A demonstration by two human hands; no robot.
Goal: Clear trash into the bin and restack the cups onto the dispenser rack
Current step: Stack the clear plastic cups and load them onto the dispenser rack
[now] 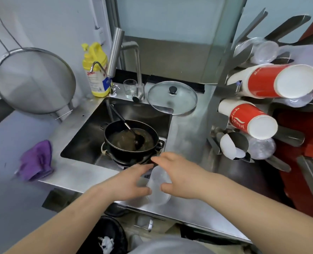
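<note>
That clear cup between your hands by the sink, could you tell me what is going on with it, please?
A person has both hands around a clear plastic cup standing on the steel counter in front of the sink. The left hand and right hand flank it with fingers loosely spread; a firm grip is not visible. The dispenser rack on the right holds red paper cups. A black bin sits below.

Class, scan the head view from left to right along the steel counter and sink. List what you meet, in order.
Purple cloth → black pot in the sink → glass lid → red paper cups on the dispenser rack.
</note>
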